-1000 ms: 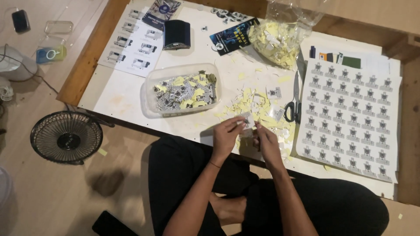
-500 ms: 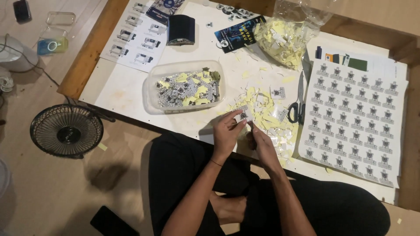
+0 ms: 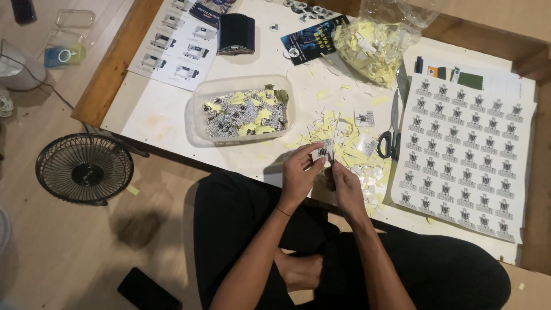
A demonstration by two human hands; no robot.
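Fingers (image 3: 313, 162) of the left hand (image 3: 298, 175) pinch a small printed sticker (image 3: 320, 152), now lifted just above the yellow scraps (image 3: 350, 143) on the surface (image 3: 155, 109) — the right hand (image 3: 344, 183) has closed in beside it, fingertips at its edge, seemingly peeling.
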